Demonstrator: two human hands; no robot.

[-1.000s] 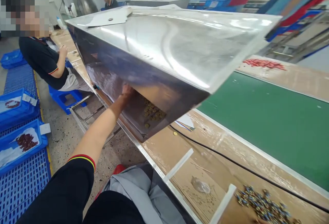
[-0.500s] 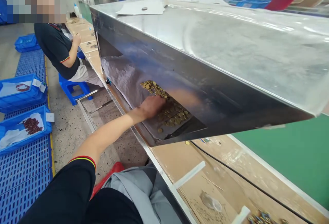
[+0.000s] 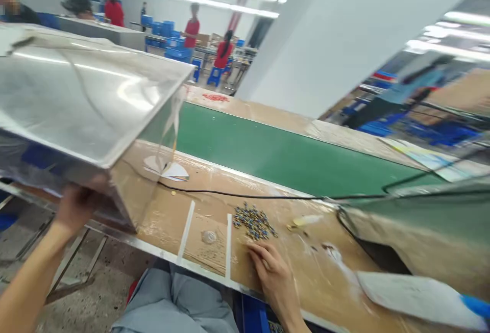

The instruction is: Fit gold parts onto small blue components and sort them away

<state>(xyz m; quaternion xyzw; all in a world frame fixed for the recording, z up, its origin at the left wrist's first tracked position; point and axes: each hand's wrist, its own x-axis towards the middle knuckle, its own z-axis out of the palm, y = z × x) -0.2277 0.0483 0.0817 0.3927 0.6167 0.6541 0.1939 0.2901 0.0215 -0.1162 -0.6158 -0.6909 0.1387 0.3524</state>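
My left hand (image 3: 78, 203) reaches under the near edge of a big shiny metal housing (image 3: 88, 98) at the left; its fingers are tucked out of sight beneath it. My right hand (image 3: 273, 272) rests on the cardboard-covered bench (image 3: 306, 256), fingers loosely curled and touching the surface, nothing visible in them. Just beyond its fingertips lies a pile of small blue and yellow parts (image 3: 252, 221). Two white strips (image 3: 186, 231) frame a cardboard pad with a small clear disc (image 3: 209, 236) on it.
A black cable (image 3: 237, 195) runs across the bench in front of a green conveyor belt (image 3: 291, 157). A white paper sheet (image 3: 170, 170) lies by the housing. A metal tray (image 3: 417, 231) sits at the right. Several people work in the background.
The view has swung right, off the housing's opening with the gold discs. My left hand has come out of that opening to the housing's edge. My right hand is now in view.
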